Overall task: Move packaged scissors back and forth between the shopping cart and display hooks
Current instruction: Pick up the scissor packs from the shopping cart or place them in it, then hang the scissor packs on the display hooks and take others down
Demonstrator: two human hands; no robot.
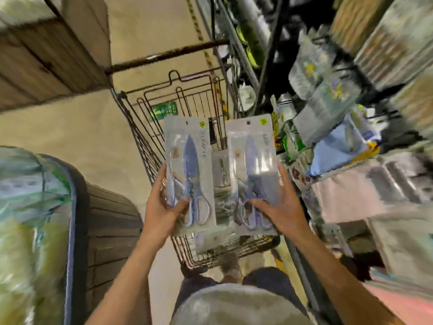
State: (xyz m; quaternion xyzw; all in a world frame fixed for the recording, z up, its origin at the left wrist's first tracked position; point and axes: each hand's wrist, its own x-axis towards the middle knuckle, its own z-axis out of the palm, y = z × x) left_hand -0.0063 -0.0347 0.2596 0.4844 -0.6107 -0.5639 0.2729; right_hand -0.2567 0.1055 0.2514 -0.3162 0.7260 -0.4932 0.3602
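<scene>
My left hand (pixel 164 202) has its thumb curled over the front of one pack of scissors (pixel 191 174) and its fingers wrapped round the pack's left edge, so it grips that pack low down; my right hand (pixel 278 207) has its thumb laid across the handles of a second pack (pixel 251 170) and its fingers up along the right edge, so it holds that one too; both packs stand upright, side by side, a little apart, above the shopping cart (pixel 145 127); the left pack says "LEAF" down its side in grey letters, with a small yellow and green mark at the top; the right pack has the same mark, but its writing is too blurry for me to read; the scissors inside are blue; both my arms reach forward, bare; a green sign (pixel 164 110) hangs in the cart, too blurry to read; shelves (pixel 339 127) of blurry goods are on the right.
</scene>
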